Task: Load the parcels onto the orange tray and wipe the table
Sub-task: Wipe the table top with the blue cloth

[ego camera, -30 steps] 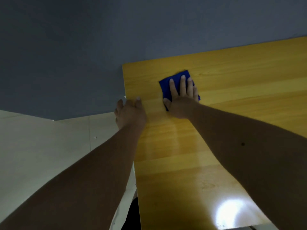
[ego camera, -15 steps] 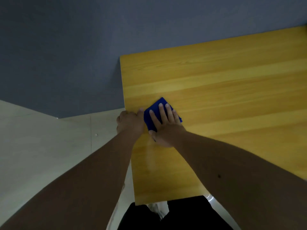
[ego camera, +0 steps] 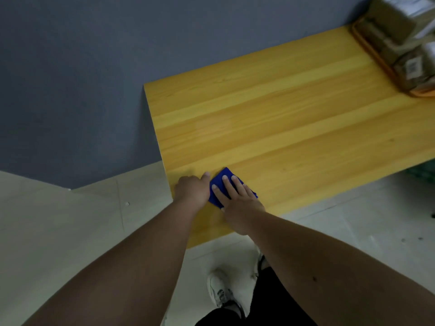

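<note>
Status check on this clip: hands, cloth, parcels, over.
Right hand flat on folded blue cloth, near table corner. Left hand gripping wooden table edge. Brown parcels on orange tray. Nothing obstructing.

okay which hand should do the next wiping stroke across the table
Right. The right hand already lies flat on the blue cloth, with unwiped table stretching to its side. The left hand only grips the table's left edge.
</note>
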